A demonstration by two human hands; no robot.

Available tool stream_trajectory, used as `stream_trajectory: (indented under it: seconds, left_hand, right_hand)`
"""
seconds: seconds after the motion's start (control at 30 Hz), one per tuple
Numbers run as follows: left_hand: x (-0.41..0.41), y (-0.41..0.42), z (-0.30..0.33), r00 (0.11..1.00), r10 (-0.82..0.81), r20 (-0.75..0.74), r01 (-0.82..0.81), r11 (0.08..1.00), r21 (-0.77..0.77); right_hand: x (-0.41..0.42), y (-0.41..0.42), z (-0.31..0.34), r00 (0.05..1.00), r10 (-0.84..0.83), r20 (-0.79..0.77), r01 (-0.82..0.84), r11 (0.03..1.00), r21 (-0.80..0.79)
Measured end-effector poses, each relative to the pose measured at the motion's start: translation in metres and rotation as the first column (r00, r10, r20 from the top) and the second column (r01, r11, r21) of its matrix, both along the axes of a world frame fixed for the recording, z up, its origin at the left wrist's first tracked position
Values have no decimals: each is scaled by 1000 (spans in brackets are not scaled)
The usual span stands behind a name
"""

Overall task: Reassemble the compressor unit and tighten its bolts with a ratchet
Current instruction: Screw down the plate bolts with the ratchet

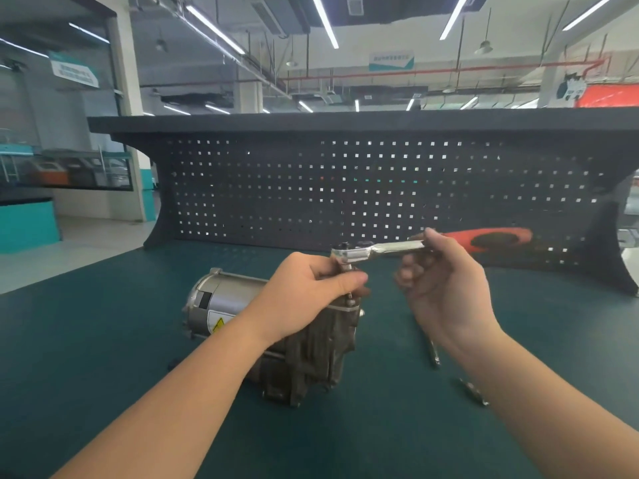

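Left hand (311,288) pinches socket stem under ratchet (380,248) head, above compressor (276,340) lying on bench mat (103,340). Right hand (446,281) curls round ratchet shank. We judge compressor heavy, rigid; ratchet steel slick, so we'd grip orange handle.

We see a shiny metal ratchet (377,250) with glossy orange plastic handle, a dull-metal compressor (276,340), and matt green tabletop (103,357).
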State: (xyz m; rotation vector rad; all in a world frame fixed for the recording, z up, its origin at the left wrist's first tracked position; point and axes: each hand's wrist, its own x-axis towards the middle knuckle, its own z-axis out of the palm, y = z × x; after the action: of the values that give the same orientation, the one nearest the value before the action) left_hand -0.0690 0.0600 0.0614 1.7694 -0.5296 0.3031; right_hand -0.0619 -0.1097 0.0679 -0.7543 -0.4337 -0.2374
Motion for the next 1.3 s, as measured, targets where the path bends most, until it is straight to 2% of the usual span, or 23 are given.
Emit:
stream_trajectory:
  seconds: [0.07,0.13,0.2,0.23,0.27,0.3,0.33,0.4,0.47,0.5,0.57,0.67,0.7,0.77,0.8,0.87,0.9,0.97,1.07,1.17,1.23,1.27,1.3]
  left_hand:
    - [0,-1,0,999,24,23,-24,1000,1]
    - [0,-3,-2,999,15,38,-13,999,-49]
    - [-3,-3,-1,998,-7,59,10,998,-56]
    - [-2,-2,-2,997,-17,72,20,999,-42]
    - [-2,-1,-2,997,-23,76,25,999,-28]
    - [-2,-1,-2,997,-29,76,30,999,-20]
    - [-2,-2,-1,997,-34,75,35,999,-18]
    - [-1,-1,-1,997,-18,72,20,1000,-24]
    - [2,0,0,1000,1,30,0,999,-48]
    - [3,1,-1,1000,8,17,-7,999,-42]
    - [4,0,-2,999,33,19,-33,999,-10]
    - [5,-2,-4,997,53,55,-51,998,-37]
    - [4,-3,-4,998,45,54,-42,997,-60]
    - [2,-3,-3,997,10,75,-6,999,-54]
    - [2,-2,-3,996,-11,91,14,999,-34]
    - [0,-1,-2,994,-41,97,43,999,-16]
    - [-1,0,-2,995,-41,91,42,999,-16]
    - [-1,0,-1,996,6,89,-4,1000,-18]
    - [1,0,-2,994,80,69,-80,997,-7]
    - [2,0,-3,994,94,55,-95,995,15]
    - [2,-2,-3,994,91,58,-93,996,17]
    - [1,-3,-2,995,83,52,-83,997,3]
    - [0,-4,-2,996,66,56,-66,998,-8]
  right_hand:
    - [1,-2,-3,996,-24,82,28,998,-50]
    - [-8,-1,-6,870,-216,444,351,902,-250]
    - [-11,-1,-9,459,-287,841,821,499,-278]
    - [-11,-2,-9,190,-225,956,941,321,-112]
    - [-11,-1,-13,4,-124,992,957,288,32]
    - [-11,1,-19,-48,-105,993,942,327,80]
    - [-10,2,-24,7,-155,988,919,390,55]
    - [-11,1,-21,423,-340,840,774,618,-140]
    - [-9,1,-8,889,-267,373,352,919,-181]
    - [-3,0,-3,988,-100,117,111,990,-89]
    - [4,1,0,988,89,-123,-82,995,58]
    - [-5,3,-8,969,-140,203,158,984,-78]
    - [-10,3,-11,830,-319,458,445,873,-199]
    - [-16,1,-11,299,-355,886,901,411,-139]
    - [-16,2,-13,85,-227,970,941,338,-4]
    - [-17,6,-19,-42,-130,991,927,364,87]
    - [-15,6,-22,9,-178,984,928,368,58]
    - [-13,3,-23,309,-359,881,880,459,-122]
    - [-2,0,-7,949,-217,229,246,963,-106]
    - [7,-1,-7,999,21,-51,-20,1000,23]
    - [0,-1,-9,972,-116,206,141,983,-113]
    - [-7,-2,-9,861,-248,444,366,908,-202]
    - [-11,-4,-7,604,-351,715,681,693,-235]
